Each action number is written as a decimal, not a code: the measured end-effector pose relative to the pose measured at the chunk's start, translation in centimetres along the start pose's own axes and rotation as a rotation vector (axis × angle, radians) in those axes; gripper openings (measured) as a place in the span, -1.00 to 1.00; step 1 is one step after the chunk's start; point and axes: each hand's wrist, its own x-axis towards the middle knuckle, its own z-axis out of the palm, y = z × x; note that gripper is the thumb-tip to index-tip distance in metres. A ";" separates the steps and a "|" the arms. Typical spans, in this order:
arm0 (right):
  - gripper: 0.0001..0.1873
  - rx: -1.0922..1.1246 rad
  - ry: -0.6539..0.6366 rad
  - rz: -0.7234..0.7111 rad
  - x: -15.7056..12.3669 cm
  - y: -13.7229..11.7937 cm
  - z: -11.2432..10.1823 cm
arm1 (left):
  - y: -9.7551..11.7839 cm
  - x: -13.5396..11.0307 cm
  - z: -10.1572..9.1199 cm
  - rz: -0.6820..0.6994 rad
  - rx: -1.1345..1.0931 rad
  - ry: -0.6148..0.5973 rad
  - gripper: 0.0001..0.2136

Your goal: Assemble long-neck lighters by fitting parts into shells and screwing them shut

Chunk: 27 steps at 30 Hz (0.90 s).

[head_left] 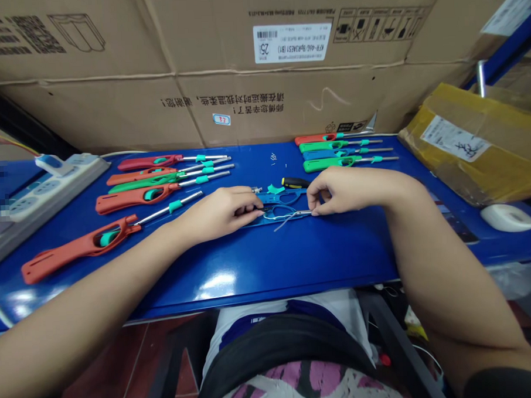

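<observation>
My left hand [231,211] is closed in a pinch at the left end of an opened blue lighter casing [297,195]. A small dark part with a white wire [273,216] shows at its fingertips; what exactly the fingers hold is hidden. My right hand [338,191] pinches the end of a thin metal piece [303,212] just over the casing's near half. Beyond the casing lie a loose teal trigger [275,189] and a black and yellow screwdriver [293,182], partly covered by my right hand.
Several long-necked lighters, including a red one [80,248], lie at left; more, including a green one [332,163], lie at back right. A power strip [45,194], a yellow-taped box [478,148] and a white mouse [508,218] flank them. Cardboard [225,77] stands behind.
</observation>
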 end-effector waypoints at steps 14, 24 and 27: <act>-0.82 0.036 -0.018 0.081 -0.2 0.1 0.0 | 0.2 0.1 0.3 -0.022 -0.031 -0.040 -0.81; -0.85 0.064 0.050 -0.062 0.5 -1.0 0.6 | 0.1 0.1 0.3 -0.024 -0.034 -0.046 -0.81; -0.91 0.125 0.022 -0.044 0.6 -1.0 0.7 | 0.1 0.1 0.3 -0.016 -0.031 -0.044 -0.81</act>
